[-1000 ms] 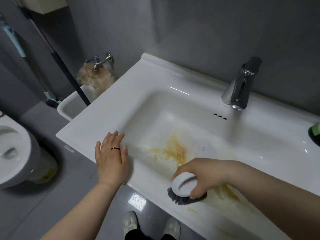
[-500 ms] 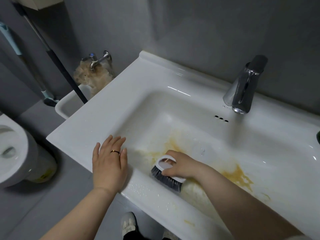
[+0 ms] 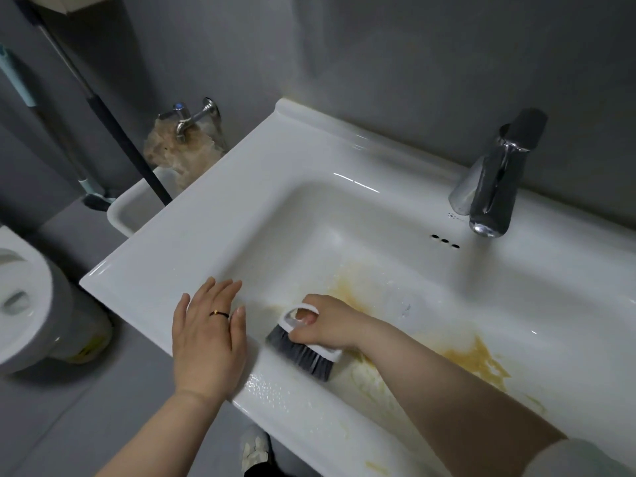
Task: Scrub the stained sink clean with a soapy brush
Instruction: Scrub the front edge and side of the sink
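Two hands: both were at the near-left corner of the sink [image 3: 192, 249], one bracing and one scrubbing.
Left hand [image 3: 206, 339]: lay palm down on the front rim with fingers straight and slightly spread, holding nothing. It was probably there to steady the body against the push of the other arm.
Right hand [image 3: 327, 325]: fingers were curled through the white loop handle of the brush [image 3: 303, 356], gripping it from above so that weight could bear down on the bristles.
Brush: sat inside the basin with its dark bristles pressed to the near wall, just beside the left hand, at the left end of the soiled area.
Stain [image 3: 478, 359]: yellow-brown, smeared across the basin floor. The heaviest patch lay well to the right of the brush, beyond the forearm.
Wet beads [image 3: 272, 383]: dotted the front rim near the brush.
Faucet [image 3: 495, 187]: stood at the back rim with no water seen running.
Progress: judged partial, as the right-hand patch looked untouched.
Next move, judged: firm strokes carried rightward over the stain.
Surroundings: a toilet [image 3: 24, 297] at left, and a mop handle [image 3: 113, 122] leaning by a wall tap [image 3: 187, 118].
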Demonstrator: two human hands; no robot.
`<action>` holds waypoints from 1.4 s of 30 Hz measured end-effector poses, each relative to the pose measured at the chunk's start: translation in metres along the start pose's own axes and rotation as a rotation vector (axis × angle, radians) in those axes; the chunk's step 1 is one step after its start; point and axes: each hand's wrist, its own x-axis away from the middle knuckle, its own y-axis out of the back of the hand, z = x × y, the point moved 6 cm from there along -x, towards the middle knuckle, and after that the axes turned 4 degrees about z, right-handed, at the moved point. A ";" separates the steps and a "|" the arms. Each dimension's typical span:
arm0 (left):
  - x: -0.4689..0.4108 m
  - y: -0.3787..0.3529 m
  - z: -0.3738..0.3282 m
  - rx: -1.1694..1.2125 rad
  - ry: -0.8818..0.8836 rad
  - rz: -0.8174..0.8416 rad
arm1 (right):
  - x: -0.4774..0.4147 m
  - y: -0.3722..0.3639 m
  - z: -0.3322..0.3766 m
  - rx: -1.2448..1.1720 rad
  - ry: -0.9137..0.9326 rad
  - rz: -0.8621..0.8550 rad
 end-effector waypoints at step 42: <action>0.037 -0.012 -0.058 0.067 -0.303 0.041 | 0.095 0.010 -0.079 0.023 -0.134 -0.008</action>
